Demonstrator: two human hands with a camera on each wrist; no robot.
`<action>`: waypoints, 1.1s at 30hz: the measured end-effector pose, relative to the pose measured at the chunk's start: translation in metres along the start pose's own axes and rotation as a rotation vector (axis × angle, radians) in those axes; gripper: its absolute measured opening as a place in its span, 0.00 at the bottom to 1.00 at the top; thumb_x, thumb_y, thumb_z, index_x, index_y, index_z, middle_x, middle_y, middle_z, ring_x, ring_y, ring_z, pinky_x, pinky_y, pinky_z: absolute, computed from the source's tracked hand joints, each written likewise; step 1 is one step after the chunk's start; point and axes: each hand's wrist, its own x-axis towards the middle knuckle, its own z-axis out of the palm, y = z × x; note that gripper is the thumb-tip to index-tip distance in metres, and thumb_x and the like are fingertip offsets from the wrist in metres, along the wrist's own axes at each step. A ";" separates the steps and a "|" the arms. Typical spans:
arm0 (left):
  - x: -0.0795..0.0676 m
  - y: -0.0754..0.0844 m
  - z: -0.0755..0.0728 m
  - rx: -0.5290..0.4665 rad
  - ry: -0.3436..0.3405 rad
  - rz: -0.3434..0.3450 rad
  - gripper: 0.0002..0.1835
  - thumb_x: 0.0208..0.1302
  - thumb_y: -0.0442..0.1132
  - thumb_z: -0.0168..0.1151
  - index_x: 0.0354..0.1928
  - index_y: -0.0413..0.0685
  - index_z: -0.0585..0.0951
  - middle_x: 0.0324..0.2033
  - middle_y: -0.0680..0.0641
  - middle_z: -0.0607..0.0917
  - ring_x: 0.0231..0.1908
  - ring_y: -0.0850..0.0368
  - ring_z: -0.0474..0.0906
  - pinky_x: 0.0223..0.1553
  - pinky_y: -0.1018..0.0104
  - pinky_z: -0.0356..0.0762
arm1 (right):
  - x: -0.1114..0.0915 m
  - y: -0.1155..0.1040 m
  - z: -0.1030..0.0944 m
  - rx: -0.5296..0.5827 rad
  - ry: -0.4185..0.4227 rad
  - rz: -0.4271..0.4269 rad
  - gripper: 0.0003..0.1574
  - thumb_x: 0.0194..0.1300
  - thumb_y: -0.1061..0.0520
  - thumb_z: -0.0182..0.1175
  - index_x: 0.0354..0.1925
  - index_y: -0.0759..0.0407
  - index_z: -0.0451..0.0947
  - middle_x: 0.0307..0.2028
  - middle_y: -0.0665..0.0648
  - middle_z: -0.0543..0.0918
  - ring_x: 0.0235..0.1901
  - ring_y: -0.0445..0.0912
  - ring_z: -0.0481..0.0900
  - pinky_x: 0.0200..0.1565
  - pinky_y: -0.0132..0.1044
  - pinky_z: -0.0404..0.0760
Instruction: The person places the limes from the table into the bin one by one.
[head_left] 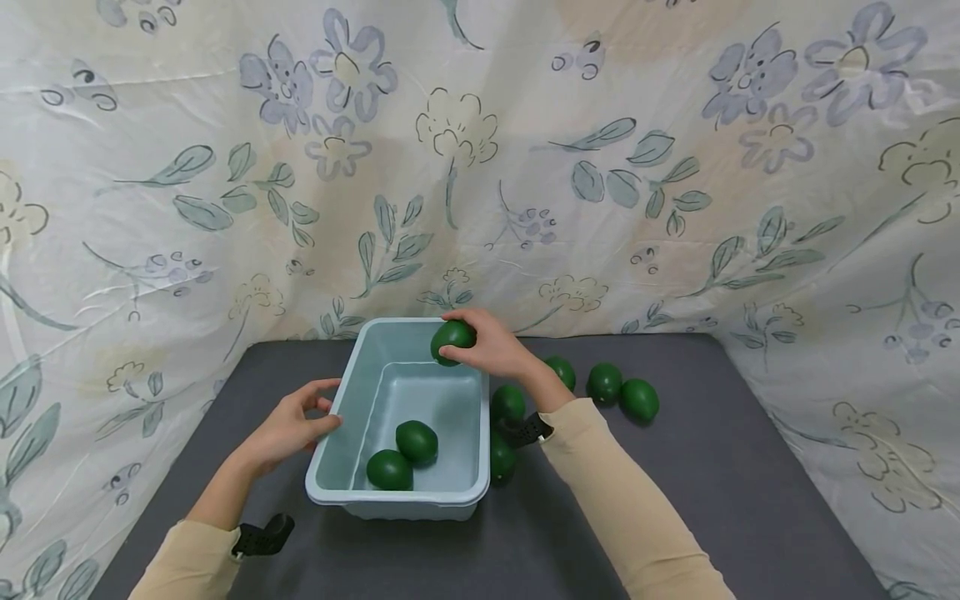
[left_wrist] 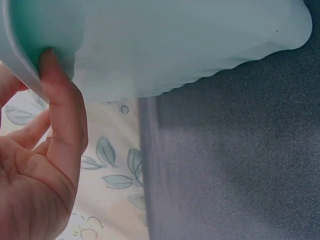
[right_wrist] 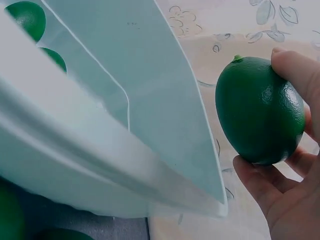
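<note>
My right hand (head_left: 491, 343) pinches a glossy dark green lime (head_left: 452, 340) between thumb and fingers, above the far right part of a pale blue plastic bin (head_left: 397, 504). In the right wrist view the held lime (right_wrist: 257, 110) shows its small stem nub, and the bin's corner lies left of it. Two limes, one (head_left: 416, 442) touching the other (head_left: 389, 470), lie in the bin's near end. At the bin's left side my left hand (head_left: 288, 429) holds the rim, its fingers bent against the edge, as the left wrist view shows close up (left_wrist: 62, 110).
Right of the bin, more limes lie on the dark grey table (head_left: 720, 492): two beside its wall, one (head_left: 510, 402) partly behind the wrist strap, and a few (head_left: 640, 401) farther right. A flower-printed cloth (head_left: 480, 208) hangs behind and at both sides.
</note>
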 end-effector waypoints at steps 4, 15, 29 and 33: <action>0.000 0.001 0.000 0.001 0.001 0.003 0.34 0.60 0.35 0.59 0.67 0.44 0.56 0.41 0.37 0.72 0.31 0.50 0.77 0.29 0.58 0.80 | 0.004 -0.001 0.005 -0.001 -0.011 0.001 0.34 0.59 0.47 0.62 0.62 0.52 0.67 0.58 0.55 0.70 0.49 0.47 0.72 0.44 0.38 0.75; 0.000 0.003 0.000 0.005 -0.003 0.001 0.34 0.60 0.35 0.58 0.67 0.44 0.56 0.41 0.36 0.72 0.31 0.51 0.77 0.29 0.57 0.80 | 0.010 -0.004 0.017 0.023 -0.036 -0.020 0.33 0.59 0.49 0.62 0.61 0.53 0.67 0.58 0.55 0.70 0.48 0.46 0.73 0.43 0.36 0.75; 0.000 0.001 -0.001 0.006 -0.006 0.008 0.34 0.60 0.35 0.58 0.67 0.44 0.56 0.41 0.36 0.72 0.32 0.50 0.77 0.30 0.55 0.80 | 0.014 -0.009 0.028 -0.003 -0.050 -0.049 0.34 0.59 0.48 0.62 0.62 0.53 0.66 0.58 0.54 0.70 0.48 0.46 0.72 0.42 0.34 0.74; 0.000 0.000 -0.001 0.007 -0.007 0.006 0.34 0.60 0.35 0.58 0.67 0.44 0.56 0.41 0.36 0.72 0.32 0.50 0.77 0.30 0.56 0.80 | 0.013 -0.010 0.028 0.007 -0.073 -0.029 0.35 0.60 0.47 0.61 0.63 0.51 0.64 0.60 0.55 0.68 0.52 0.47 0.71 0.46 0.38 0.75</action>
